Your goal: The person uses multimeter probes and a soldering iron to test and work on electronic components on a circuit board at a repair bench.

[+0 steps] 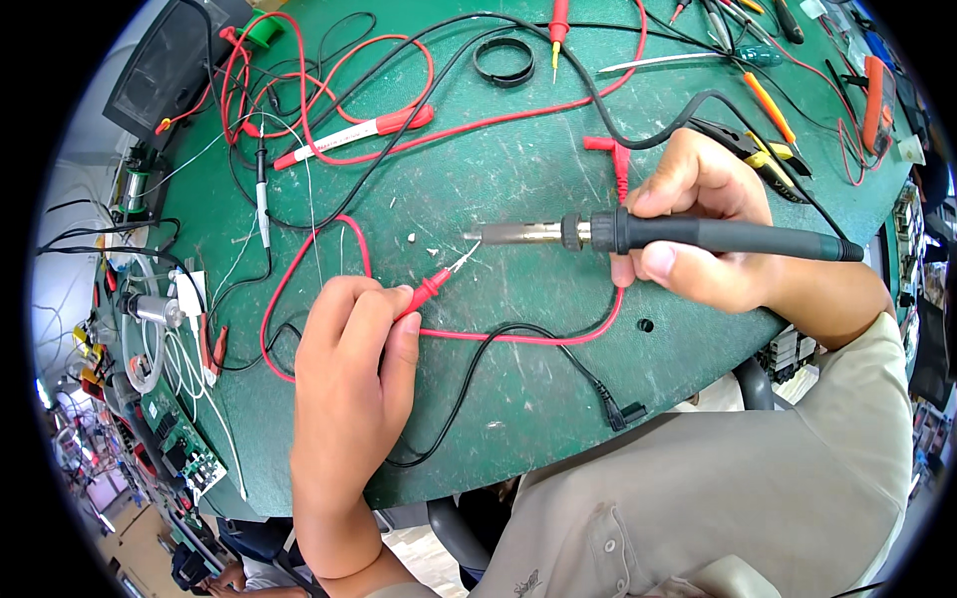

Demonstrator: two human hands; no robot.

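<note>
My left hand (349,384) pinches a red test probe (427,292) between thumb and fingers. Its thin silvery end points up and to the right. In my right hand (713,184) is a soldering iron (738,237) with a dark handle, held level and pointing left. The iron's tip lies right by the probe's bare end; whether they touch I cannot tell. A red lead (518,340) loops across the green mat (538,399) below both hands. Its red angled plug (620,159) rests beside my right fingers. Small pale bits (412,238) lie left of the iron's tip.
A black lead's angled plug (620,413) lies near the front edge. Farther back are a red-and-white marker (344,141), a black ring (503,62), a green-handled screwdriver (756,56) and yellow-black pliers (766,161). A black probe (262,189) and circuit board (184,448) are left.
</note>
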